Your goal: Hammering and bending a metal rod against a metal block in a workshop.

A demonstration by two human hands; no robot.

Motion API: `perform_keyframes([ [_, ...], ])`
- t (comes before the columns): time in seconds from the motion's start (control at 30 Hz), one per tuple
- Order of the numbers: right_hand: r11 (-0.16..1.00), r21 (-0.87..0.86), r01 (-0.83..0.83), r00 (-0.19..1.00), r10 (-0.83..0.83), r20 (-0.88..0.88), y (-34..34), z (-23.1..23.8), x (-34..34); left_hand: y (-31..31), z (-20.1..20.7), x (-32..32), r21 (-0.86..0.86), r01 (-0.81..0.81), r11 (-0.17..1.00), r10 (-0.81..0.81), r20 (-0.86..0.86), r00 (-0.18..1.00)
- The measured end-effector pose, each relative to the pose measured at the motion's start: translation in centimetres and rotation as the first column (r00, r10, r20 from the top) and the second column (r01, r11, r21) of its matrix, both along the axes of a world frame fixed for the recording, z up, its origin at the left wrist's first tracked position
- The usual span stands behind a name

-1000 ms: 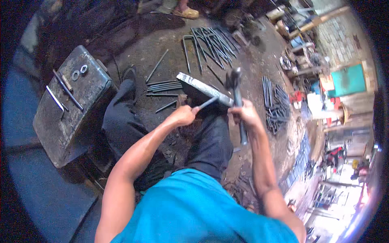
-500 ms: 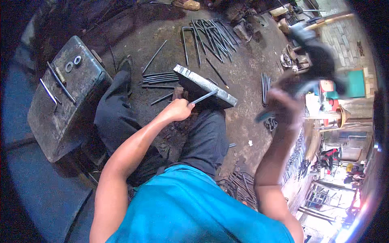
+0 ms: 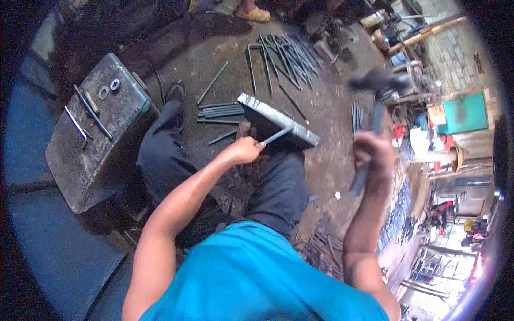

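Observation:
My left hand (image 3: 244,151) is closed round one end of a grey metal rod (image 3: 277,136). The rod's far end rests on the bright top face of a thick steel block (image 3: 278,119), which tilts down to the right in front of my knees. Raised to the right of the block, my right hand (image 3: 373,152) grips a hammer (image 3: 377,115) by its handle. The hammer's dark head is up, apart from the rod, and smeared by motion.
Bent U-shaped rods (image 3: 286,59) lie in a heap beyond the block. Straight rods (image 3: 220,111) lie left of it. A worn metal box (image 3: 91,144) at left bears rods and washers. More rods (image 3: 324,249) lie by my right thigh. Another person's foot (image 3: 254,13) shows at the top.
My right hand has swung the hammer leftward, bringing its head nearer the block. My left hand still holds the rod on the block. The whole view has shifted slightly.

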State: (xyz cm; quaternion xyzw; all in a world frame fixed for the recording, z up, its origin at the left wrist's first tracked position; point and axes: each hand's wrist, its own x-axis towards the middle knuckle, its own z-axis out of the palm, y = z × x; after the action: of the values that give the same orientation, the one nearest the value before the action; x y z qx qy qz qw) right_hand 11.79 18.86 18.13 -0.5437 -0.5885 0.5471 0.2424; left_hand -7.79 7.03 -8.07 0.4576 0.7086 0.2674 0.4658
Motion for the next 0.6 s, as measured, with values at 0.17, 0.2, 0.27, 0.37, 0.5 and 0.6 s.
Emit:
perform_keyframes([
  [0.17,0.912,0.409,0.002,0.966,0.104,-0.236,-0.4,6.6,-1.5,1.3,0.6,-0.1,-0.182,-0.022,0.983,0.072,0.272,0.96],
  [0.2,0.922,0.385,-0.041,0.943,0.163,-0.29,-0.4,5.9,-1.7,1.3,0.7,-0.4,-0.175,0.003,0.985,0.041,0.246,0.968],
  [0.27,0.934,0.353,-0.061,0.961,0.151,-0.233,0.5,1.5,-1.7,0.8,0.3,-0.9,-0.201,-0.008,0.98,0.054,0.225,0.973],
  [0.37,0.989,-0.061,-0.135,0.99,0.137,0.031,-1.2,-5.9,-2.1,0.9,-0.2,-0.9,-0.196,0.012,0.981,0.036,0.239,0.97],
  [0.5,0.956,-0.134,-0.262,0.946,0.282,0.159,0.7,-16.2,-1.0,0.4,-0.9,-1.1,-0.184,0.027,0.982,0.024,0.269,0.963],
  [0.6,0.933,-0.31,-0.184,0.978,0.206,0.041,1.5,-12.8,0.4,0.9,0.7,-0.3,-0.177,0.056,0.983,-0.016,0.215,0.976],
])
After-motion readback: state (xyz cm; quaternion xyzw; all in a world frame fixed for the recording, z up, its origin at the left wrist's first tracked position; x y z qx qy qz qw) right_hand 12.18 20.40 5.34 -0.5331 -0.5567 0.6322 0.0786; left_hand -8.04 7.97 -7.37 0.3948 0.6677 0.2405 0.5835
